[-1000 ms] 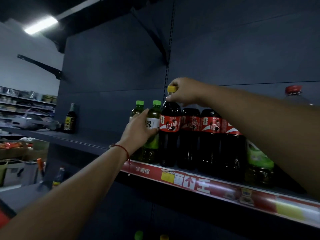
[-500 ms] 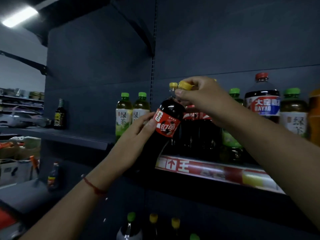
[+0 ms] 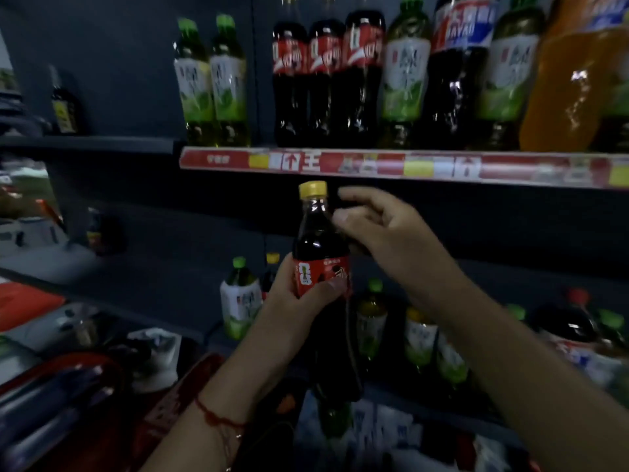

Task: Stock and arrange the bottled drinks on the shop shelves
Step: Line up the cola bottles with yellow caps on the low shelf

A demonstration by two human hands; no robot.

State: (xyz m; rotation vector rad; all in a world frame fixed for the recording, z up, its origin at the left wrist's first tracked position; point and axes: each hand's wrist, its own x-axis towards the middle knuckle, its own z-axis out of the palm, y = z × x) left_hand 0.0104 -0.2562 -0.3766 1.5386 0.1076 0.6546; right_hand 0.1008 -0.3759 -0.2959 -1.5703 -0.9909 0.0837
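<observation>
Here, nearest the camera, the left hand (image 3: 292,301) clasped a cola bottle (image 3: 323,277) around its red label, upright and clear of both shelves. The right hand (image 3: 381,229) hung just beside the neck with fingers loosely spread, gripping nothing. Beyond them, green tea bottles (image 3: 240,301) stood along the lower shelf (image 3: 190,330). Farther up, three matching colas (image 3: 326,83) lined the front edge of the upper shelf (image 3: 374,165). Probably the bottle belonged in one of those rows; keeping the grip low and steadying the cap would let it slide in label-forward without toppling neighbours.
</observation>
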